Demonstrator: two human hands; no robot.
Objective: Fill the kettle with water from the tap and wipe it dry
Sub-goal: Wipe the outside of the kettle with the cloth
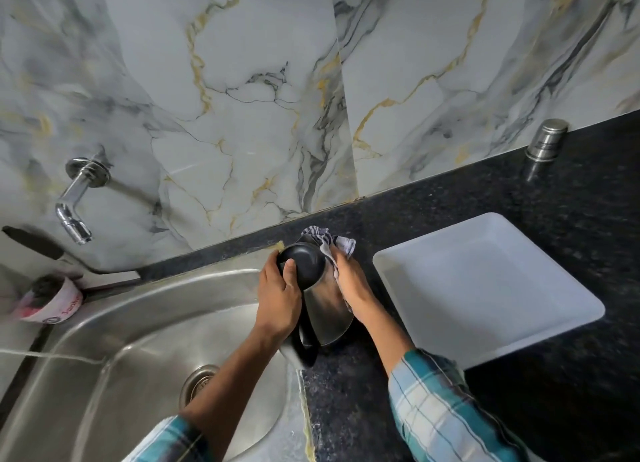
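Observation:
A steel kettle (325, 309) with a black lid and black handle stands on the dark counter at the sink's right edge. My left hand (278, 293) rests on top of it, fingers wrapped over the lid. My right hand (353, 285) presses a grey-and-white checked cloth (329, 243) against the kettle's right side; the cloth bunches up behind the lid. The chrome tap (74, 215) juts from the marble wall at the left, with no water running from it.
A steel sink (138, 323) with a drain (199, 383) fills the lower left. A white square tray (485, 288) lies on the black granite counter (571, 392) to the right. A steel canister (547, 139) stands by the wall. A pink-and-white tub (52, 304) sits left of the sink.

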